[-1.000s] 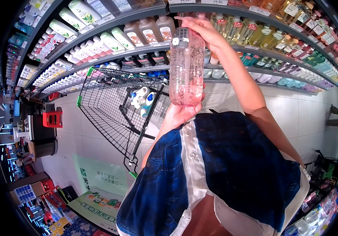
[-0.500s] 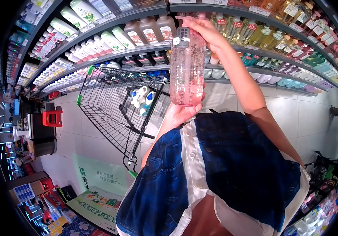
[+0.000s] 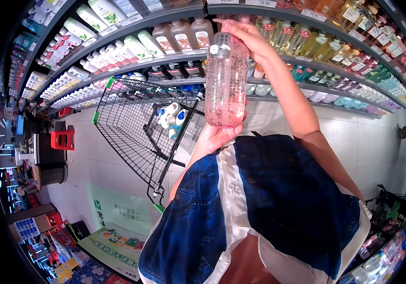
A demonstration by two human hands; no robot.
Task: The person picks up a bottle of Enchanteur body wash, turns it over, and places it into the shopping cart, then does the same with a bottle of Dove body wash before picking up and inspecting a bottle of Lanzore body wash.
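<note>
A clear pink pump bottle [image 3: 225,90] stands upright between my two hands, held in front of the shelves. Its body is see-through with a small grey label near the top. My right hand [image 3: 243,35] is closed around the pump top. At the bottle's base, my left hand [image 3: 219,136] grips it from below, its fingers partly hidden behind the bottle. Left of the bottle is a wire shopping cart [image 3: 132,118] with several white bottles [image 3: 169,115] inside, some with blue caps.
Shelves [image 3: 165,57] of bottles with price tags curve across the front. Brown bottles [image 3: 181,35] stand on the left part, yellow ones [image 3: 312,43] on the right. A red stool [image 3: 63,139] sits at far left. A green-and-white promotional display [image 3: 110,248] stands at lower left.
Both hands keep hold of the pink bottle in nearly the same place. The view has shifted very slightly, and the cart looks unmoved.
</note>
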